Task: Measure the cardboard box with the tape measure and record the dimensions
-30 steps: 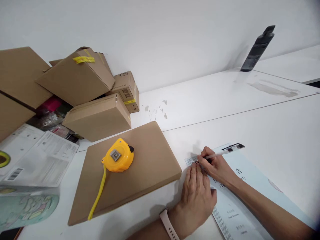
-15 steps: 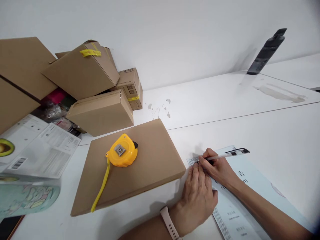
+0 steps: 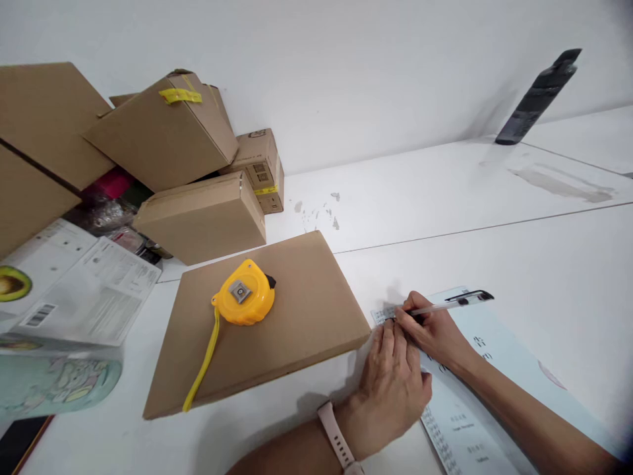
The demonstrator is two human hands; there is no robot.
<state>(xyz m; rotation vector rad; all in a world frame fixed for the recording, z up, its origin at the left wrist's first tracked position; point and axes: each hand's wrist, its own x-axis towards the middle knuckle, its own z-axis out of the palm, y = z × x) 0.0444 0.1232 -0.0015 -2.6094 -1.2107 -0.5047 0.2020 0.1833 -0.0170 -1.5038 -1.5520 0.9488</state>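
My right hand [image 3: 435, 333] is closed around a clear pen [image 3: 448, 303] with a black clip, its tip on the top left corner of a pale blue printed sheet [image 3: 499, 376]. My left hand [image 3: 393, 386] lies flat with fingers stretched out, pressing the sheet's left edge beside the pen tip; a pale wristband [image 3: 336, 439] is on that wrist. Left of both hands lies a flat brown cardboard box [image 3: 306, 316] with a yellow tape measure [image 3: 244, 300] on top, its yellow strap trailing toward the box's front edge.
Several brown cardboard boxes [image 3: 198, 218] are piled at the back left against the white wall. White printed packaging [image 3: 79, 290] and a teal patterned item [image 3: 54, 386] lie at the left edge. A dark slanted object [image 3: 537, 99] leans at the far right on the white table [image 3: 445, 198].
The view has shifted slightly, so everything sits a little further right in frame. Both hands stay on the sheet with the pen tip at the same corner.
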